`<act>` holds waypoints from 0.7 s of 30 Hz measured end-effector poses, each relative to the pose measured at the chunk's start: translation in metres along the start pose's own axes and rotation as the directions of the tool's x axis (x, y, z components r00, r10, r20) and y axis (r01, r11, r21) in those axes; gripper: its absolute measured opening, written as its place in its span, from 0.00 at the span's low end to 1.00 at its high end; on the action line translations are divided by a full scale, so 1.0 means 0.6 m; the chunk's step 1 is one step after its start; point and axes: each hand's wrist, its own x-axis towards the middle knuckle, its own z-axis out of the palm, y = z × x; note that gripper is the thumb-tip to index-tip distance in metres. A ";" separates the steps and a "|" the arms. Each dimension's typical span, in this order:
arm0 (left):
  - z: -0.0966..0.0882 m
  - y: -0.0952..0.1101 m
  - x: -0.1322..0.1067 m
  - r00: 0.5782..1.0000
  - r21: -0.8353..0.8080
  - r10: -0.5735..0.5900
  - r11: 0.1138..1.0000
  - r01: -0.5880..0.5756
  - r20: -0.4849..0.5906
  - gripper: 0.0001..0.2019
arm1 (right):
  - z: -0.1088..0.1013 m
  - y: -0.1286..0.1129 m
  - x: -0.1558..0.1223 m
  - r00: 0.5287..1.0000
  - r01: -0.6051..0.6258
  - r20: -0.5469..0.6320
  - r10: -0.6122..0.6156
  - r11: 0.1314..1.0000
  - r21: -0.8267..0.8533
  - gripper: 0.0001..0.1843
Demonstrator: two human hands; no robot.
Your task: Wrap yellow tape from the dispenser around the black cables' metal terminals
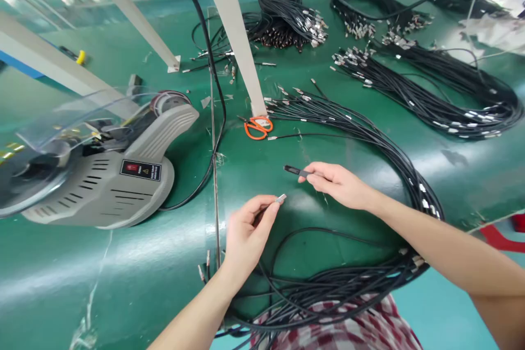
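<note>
My left hand is closed in a pinch on the end of a black cable, and the cable's small silver connector sticks out past the fingertips. My right hand pinches a short black sleeve piece, held a little above the green table. The two hands are a short way apart, with the sleeve pointing left. A large loop of black cables runs from the table's middle round to my lap.
A grey tape dispenser machine sits at the left. Orange scissors lie by a white frame post. More cable bundles with metal ends cover the far right. A thick black cord crosses the table.
</note>
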 end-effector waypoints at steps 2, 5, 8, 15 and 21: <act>-0.001 0.000 -0.001 1.000 0.019 0.015 1.000 -0.015 -0.007 0.09 | -0.001 -0.007 -0.003 0.999 -0.014 -0.038 0.012 0.999 -0.034 0.19; -0.004 -0.002 -0.004 0.998 0.050 0.052 0.997 -0.051 -0.022 0.08 | -0.001 -0.017 -0.007 0.998 -0.023 -0.066 0.017 0.995 -0.101 0.18; -0.006 -0.002 -0.007 0.992 0.109 0.115 0.988 -0.109 -0.045 0.06 | 0.002 -0.025 -0.012 0.995 -0.021 -0.097 0.000 0.977 -0.214 0.17; -0.009 -0.002 -0.011 0.967 0.297 0.236 0.934 -0.198 -0.098 0.04 | 0.024 -0.036 -0.028 0.999 0.036 -0.010 -0.040 0.965 -0.259 0.08; -0.010 0.001 -0.009 0.944 0.400 0.308 0.884 -0.241 -0.114 0.04 | 0.051 -0.042 -0.032 0.998 0.056 0.017 -0.053 0.965 -0.258 0.16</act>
